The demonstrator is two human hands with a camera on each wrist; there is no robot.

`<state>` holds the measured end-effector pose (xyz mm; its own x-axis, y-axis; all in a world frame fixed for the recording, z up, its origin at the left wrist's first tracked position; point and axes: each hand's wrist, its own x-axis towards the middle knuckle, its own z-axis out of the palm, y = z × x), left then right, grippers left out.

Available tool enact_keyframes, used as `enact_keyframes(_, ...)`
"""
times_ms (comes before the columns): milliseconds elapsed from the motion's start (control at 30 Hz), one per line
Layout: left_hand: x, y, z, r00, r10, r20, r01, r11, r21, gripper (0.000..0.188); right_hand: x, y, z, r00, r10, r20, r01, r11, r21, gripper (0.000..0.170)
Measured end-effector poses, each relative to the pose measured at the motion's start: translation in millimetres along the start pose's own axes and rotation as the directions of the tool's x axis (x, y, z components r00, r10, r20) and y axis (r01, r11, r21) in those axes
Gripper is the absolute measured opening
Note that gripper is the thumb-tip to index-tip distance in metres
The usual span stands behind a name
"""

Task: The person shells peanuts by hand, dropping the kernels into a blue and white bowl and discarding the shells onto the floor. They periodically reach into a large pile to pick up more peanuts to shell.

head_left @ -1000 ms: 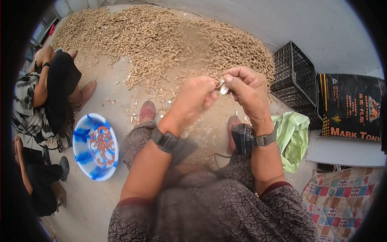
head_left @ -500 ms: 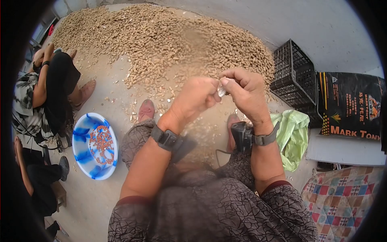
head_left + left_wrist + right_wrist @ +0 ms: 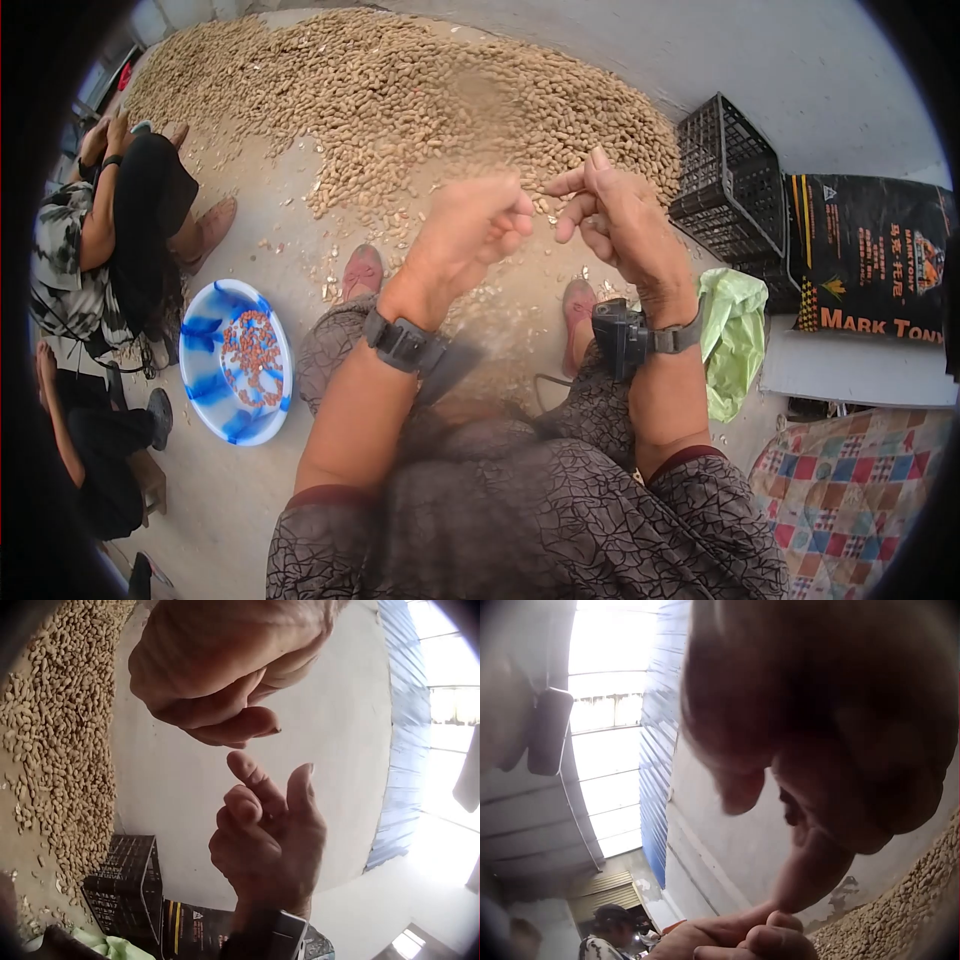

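The left hand curls its fingers, any contents hidden; the right hand, close by, spreads thumb and forefinger, holding nothing visible. Unshelled peanuts are heaped on the floor ahead, seemingly within easy reach; leftward, a basin contains reddish kernels, probably to keep them apart.

Rough matt peanuts; glossy plastic basin.

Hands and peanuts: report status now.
Left hand curled, contents unclear. Right hand thumb raised, index extended. Peanuts heaped on floor ahead. No obstruction seen.
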<state>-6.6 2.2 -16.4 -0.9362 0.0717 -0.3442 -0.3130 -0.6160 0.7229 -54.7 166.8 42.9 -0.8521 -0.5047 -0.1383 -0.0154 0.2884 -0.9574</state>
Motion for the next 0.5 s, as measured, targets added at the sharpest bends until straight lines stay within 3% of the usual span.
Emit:
enact_keyframes(67,-2,0,2,0.999,0.026,0.045,-0.027,1.0,0.012,0.021,3,6,5,0.994,0.107,0.001,-0.106,0.991,0.082,0.062)
enact_keyframes(133,-6,2,6,0.975,0.06,0.216,-0.083,0.992,0.099,0.021,6,10,11,0.992,0.13,0.003,-0.129,0.985,0.118,0.063)
enact_keyframes(267,-2,-12,12,0.971,0.119,0.207,-0.147,0.982,0.122,0.027,11,16,18,0.98,0.197,-0.007,-0.194,0.969,0.156,0.066)
enact_keyframes(333,-7,-7,18,0.96,0.171,0.224,-0.234,0.925,0.3,0.027,11,15,24,0.973,0.227,-0.03,-0.219,0.96,0.175,0.067)
enact_keyframes(500,-9,-5,19,0.964,0.173,0.201,-0.231,0.922,0.312,0.021,13,20,25,0.97,0.234,-0.064,-0.221,0.962,0.158,0.067)
